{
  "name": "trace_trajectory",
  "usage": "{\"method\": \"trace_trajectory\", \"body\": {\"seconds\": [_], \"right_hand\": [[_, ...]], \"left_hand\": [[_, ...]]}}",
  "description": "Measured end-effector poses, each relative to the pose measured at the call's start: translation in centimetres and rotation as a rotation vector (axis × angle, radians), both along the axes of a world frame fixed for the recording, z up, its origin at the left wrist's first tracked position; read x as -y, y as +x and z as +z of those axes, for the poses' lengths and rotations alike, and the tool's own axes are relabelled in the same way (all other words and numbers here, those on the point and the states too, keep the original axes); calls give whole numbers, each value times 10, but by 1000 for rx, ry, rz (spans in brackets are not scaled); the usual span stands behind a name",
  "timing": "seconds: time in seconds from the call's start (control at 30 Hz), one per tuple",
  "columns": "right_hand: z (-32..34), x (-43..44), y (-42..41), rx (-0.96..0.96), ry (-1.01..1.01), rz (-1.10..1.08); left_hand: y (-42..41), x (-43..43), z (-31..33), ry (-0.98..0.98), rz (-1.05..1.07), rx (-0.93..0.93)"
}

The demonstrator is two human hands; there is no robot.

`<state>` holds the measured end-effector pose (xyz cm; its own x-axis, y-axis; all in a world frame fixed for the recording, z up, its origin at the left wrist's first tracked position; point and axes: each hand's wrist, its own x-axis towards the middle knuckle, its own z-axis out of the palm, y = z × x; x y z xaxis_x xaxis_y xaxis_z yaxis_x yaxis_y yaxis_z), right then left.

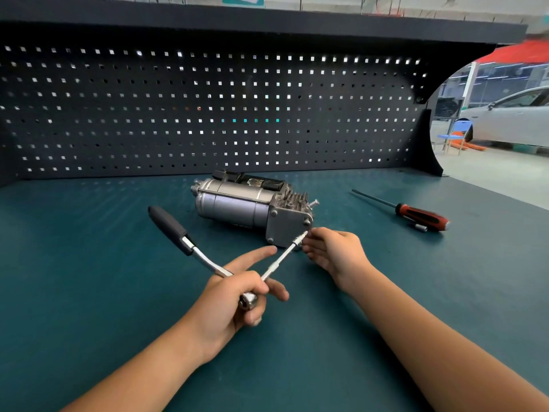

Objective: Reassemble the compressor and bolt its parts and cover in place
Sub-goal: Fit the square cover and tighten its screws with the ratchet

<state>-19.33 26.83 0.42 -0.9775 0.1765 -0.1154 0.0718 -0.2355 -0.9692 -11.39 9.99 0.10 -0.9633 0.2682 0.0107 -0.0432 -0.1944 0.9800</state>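
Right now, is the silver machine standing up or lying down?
Lying down: the compressor rests on its long round side on the mat.

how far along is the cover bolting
Done: cover plate sits on the compressor, bolts showing at three corners. In hand: left hand grips the ratchet, right hand holds its socket at the fourth corner. Left: fastening that corner; other bolts' tightness can't be told.

Open mat (89, 233) left of compressor (237, 203); screwdriver (416, 214) well off right.
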Motion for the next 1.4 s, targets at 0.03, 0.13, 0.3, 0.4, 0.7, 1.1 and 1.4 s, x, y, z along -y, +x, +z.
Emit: {"method": "trace_trajectory", "body": {"seconds": [0.03,0.13,0.3,0.4,0.7,1.1,1.4], "right_hand": [[1,1,1,31,-71,20],[4,4,5,102,-191,88],[5,10,9,89,-253,144],[4,10,9,56,-267,131],[6,9,9,17,-295,150],[7,9,8,12,-315,180],[8,13,9,-5,-290,156]], "left_hand": [[-1,-2,0,-3,9,-9],[-6,-7,1,-21,27,-22],[-10,-11,0,-53,14,-24],[-13,-12,0,-68,26,-22],[-15,-15,0,-68,39,-33],[-12,-18,3,-51,92,-1],[-14,-31,27,-137,159,0]]}}
